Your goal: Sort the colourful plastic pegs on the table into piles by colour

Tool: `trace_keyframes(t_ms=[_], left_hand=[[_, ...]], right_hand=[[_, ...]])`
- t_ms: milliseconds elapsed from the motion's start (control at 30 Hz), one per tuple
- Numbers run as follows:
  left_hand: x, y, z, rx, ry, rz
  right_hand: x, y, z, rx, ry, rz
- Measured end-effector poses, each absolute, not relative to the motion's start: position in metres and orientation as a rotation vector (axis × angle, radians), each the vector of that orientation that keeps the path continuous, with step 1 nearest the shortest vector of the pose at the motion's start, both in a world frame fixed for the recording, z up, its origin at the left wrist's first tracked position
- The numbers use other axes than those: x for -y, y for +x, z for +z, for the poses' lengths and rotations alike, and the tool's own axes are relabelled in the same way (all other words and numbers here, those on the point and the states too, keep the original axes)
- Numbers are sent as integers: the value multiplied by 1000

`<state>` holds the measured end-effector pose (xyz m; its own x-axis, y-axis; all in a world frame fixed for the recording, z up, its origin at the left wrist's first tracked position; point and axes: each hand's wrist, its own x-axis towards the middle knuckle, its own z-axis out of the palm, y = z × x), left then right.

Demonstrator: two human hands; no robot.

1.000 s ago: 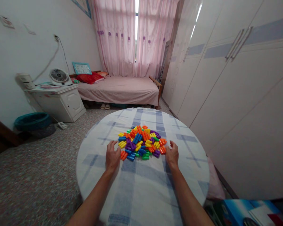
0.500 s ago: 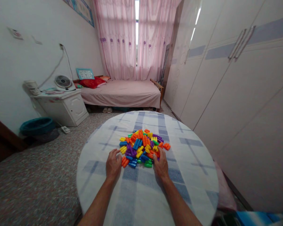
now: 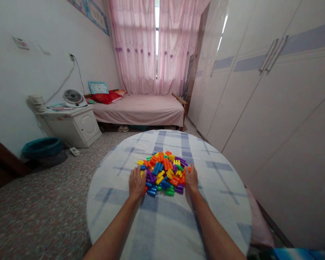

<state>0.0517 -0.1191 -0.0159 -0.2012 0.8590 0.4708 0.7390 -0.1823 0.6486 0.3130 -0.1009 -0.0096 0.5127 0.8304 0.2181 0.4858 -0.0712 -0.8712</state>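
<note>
A heap of small plastic building pieces in orange, yellow, blue, purple and green lies on the round table. They look like short paired tubes. Against the heap's left edge rests my left hand, fingers extended and partly covering a few yellow and orange pieces. My right hand lies along the opposite edge, its fingers stretched forward beside orange pieces. Neither hand visibly grips a piece, though some pieces under the fingers are hidden.
A white and blue checked cloth covers the table. Beyond it stands a bed with a pink sheet. White wardrobes line the right side; a cabinet and a lined bin stand at the left.
My left hand has moved right, onto the heap's left edge. My right hand has shifted right and slightly away from me, uncovering purple pieces. The view has tilted up slightly.
</note>
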Motion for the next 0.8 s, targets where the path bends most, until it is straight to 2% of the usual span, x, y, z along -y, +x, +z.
trace_keyframes(t_ms=[300, 600, 800], left_hand=[[92, 64, -11, -1935, 1798, 1314], [122, 40, -28, -1845, 1741, 1427], [126, 39, -26, -1840, 1674, 1481]], right_hand=[[89, 292, 0, 1216, -1600, 518], [148, 332, -26, 1240, -1632, 354], [160, 324, -19, 1442, -1618, 312]])
